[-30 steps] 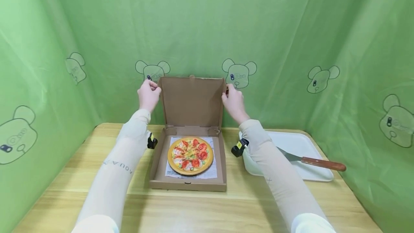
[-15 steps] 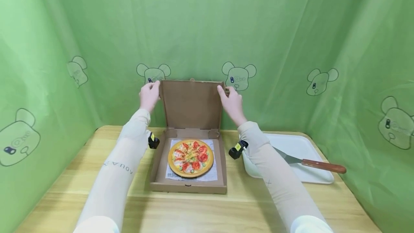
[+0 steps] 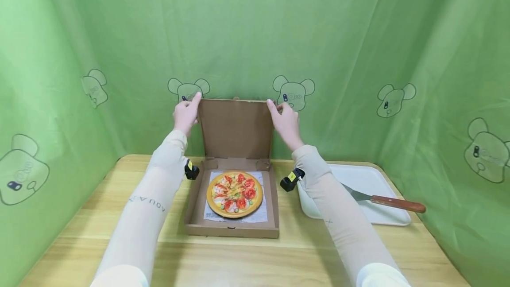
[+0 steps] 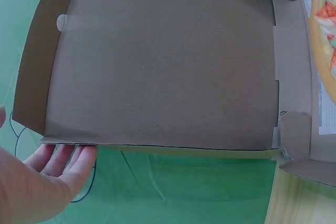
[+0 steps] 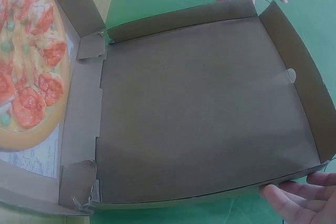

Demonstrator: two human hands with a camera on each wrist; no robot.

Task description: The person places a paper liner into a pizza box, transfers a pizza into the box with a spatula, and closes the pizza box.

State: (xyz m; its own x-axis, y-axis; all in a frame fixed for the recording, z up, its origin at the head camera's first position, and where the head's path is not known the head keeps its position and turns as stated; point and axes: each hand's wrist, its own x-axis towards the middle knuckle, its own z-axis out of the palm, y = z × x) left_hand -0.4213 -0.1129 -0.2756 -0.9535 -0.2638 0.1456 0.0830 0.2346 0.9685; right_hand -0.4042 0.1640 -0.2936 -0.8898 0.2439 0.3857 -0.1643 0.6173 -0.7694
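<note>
A brown cardboard pizza box lies opened on the table, its lid standing upright at the back. Inside sits a round pizza with tomato-like toppings, on a printed paper sheet. My left hand is at the lid's left side; in the left wrist view its fingers touch the outside of the side flap, thumb held apart. At the lid's right side is my right hand, thumb raised by the top corner. In the right wrist view its loosely bent fingers meet the lid's side edge.
On the right of the wooden table stands a white tray, partly hidden by my right forearm. A spatula with a wooden handle lies across it. Green curtain walls surround the table on the back and sides.
Both thumbs have lifted up toward the lid's top corners, and the fingers have loosened from their pinch at the sides. The lid stands about as before; the pizza has not moved.
</note>
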